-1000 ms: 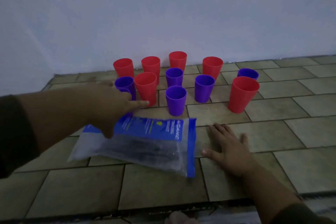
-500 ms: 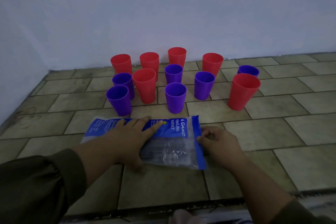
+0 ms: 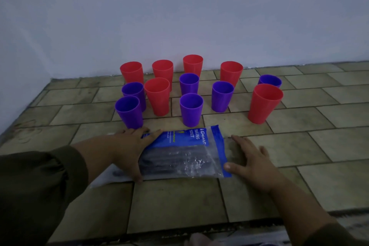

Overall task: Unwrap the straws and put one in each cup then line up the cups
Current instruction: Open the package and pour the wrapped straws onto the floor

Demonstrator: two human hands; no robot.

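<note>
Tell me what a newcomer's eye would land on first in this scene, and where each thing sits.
The cluster of red cups and purple cups stands out first, upright and empty on the tiled floor near the wall. Next comes the blue-and-clear plastic bag lying flat in front of them, with the left hand pressed on its left part and the right hand flat at its right edge.

Red cups [image 3: 157, 96], purple cups [image 3: 191, 109], blue-banded clear bag [image 3: 185, 154], olive sleeve [image 3: 40, 185].

Tiled worktop [image 3: 299, 118], set against a pale wall. Twelve upright cups on it: six red cups [image 3: 157, 96], six purple cups [image 3: 191, 109]. Nearer, flat on the tiles, a clear plastic packet [image 3: 185, 156] with a blue header.
</note>
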